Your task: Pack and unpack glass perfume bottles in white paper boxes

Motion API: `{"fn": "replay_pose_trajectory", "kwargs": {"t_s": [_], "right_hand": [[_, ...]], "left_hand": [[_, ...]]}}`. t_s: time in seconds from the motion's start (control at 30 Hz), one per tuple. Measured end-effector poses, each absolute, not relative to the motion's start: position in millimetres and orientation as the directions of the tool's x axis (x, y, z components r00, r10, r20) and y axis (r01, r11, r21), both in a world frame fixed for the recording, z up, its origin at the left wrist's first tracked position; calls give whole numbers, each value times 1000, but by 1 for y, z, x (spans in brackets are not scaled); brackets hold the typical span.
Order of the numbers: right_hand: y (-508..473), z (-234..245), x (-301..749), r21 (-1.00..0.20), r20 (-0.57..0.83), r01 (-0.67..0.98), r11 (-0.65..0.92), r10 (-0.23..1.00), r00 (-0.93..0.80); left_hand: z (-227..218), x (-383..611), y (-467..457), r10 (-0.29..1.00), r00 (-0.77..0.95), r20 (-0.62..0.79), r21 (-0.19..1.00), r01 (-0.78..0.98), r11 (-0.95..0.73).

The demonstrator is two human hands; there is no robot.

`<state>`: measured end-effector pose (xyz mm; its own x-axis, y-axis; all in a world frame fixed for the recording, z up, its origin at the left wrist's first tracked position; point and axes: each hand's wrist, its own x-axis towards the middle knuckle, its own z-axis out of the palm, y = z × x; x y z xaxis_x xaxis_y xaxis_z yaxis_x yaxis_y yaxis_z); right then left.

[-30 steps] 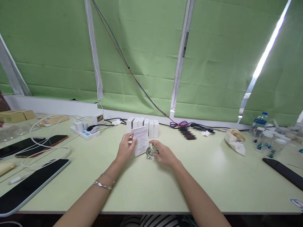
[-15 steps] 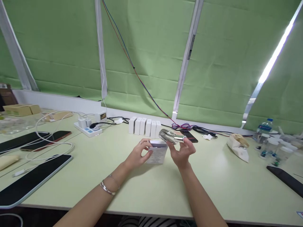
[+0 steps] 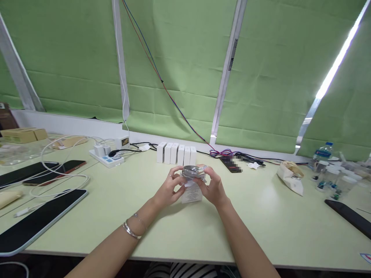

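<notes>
A small white box (image 3: 191,194) with printed text on its front stands upright on the table before me. My left hand (image 3: 170,187) grips it at its upper left side. Over the box's open top lies a clear-wrapped bundle (image 3: 191,171), shiny and grey, which looks like a coiled cable. My right hand (image 3: 213,187) pinches this bundle by its right end, thumb in front and fingers behind. The fingers of my left hand also reach the bundle's left end. The bundle covers the box's opening, so the inside is hidden.
Several white boxes (image 3: 176,153) stand in a row behind my hands. A power strip (image 3: 106,158) with chargers and white cables is at left, near phones and a tablet (image 3: 43,220). A cloth pouch (image 3: 290,177), clear jars (image 3: 329,179) and a black slab (image 3: 348,217) are at right.
My right hand has brought the wrapped bundle left and down onto the box's open top, turning it flatter. My left hand has stayed at the box.
</notes>
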<state>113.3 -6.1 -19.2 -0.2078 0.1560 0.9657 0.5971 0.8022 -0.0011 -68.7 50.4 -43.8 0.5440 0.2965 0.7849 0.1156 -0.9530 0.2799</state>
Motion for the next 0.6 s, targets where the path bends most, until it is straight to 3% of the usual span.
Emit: {"fn": "replay_pose_trajectory", "kwargs": {"t_s": [0.17,0.27,0.4,0.6], "right_hand": [[-7,-21,121,-321,917,525,788,396,-34],[-9,-19,126,-440,837,495,750,542,-77],[-10,-17,130,-533,733,487,692,665,-141],[-10,-17,130,-575,702,456,679,696,-152]], "left_hand": [[-43,-68,50,284,555,782,267,114,-957],[-41,-67,48,266,545,795,247,110,-963],[-40,-67,48,252,547,798,231,109,-967],[-41,-68,50,228,572,788,202,110,-973]]}}
